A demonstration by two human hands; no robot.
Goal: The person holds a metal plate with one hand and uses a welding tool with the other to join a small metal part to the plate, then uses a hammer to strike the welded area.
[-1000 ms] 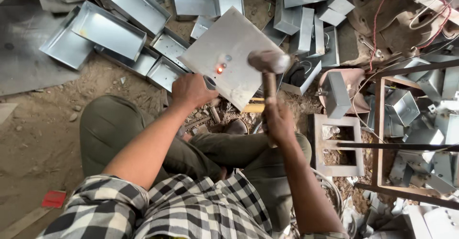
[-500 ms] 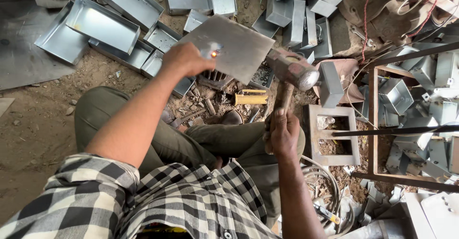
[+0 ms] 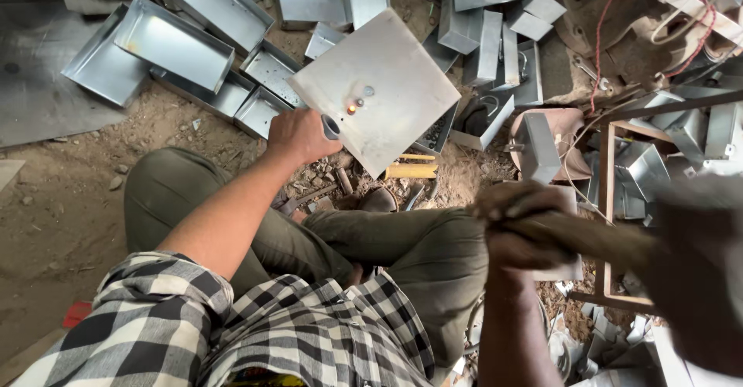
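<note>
My left hand [image 3: 298,135] grips the near edge of a flat square metal sheet [image 3: 387,101], held tilted above the dirt floor. A few small rivets or holes and a small orange spot sit near its middle. My right hand [image 3: 520,228] is closed on the wooden handle of a hammer [image 3: 611,240]. The hammer is raised back to the right, and its head [image 3: 696,271] is blurred at the right edge. The hammer is well away from the sheet. My legs in green trousers are folded beneath.
Several folded metal trays and boxes [image 3: 170,42] lie scattered across the dirt at the top and left. A wooden frame [image 3: 607,201] and more metal parts stand at the right. A yellow tool [image 3: 410,170] and scraps lie under the sheet.
The hammer has swung from above the sheet back to the right and toward me. My left hand has shifted its hold on the sheet, which now sits more centred.
</note>
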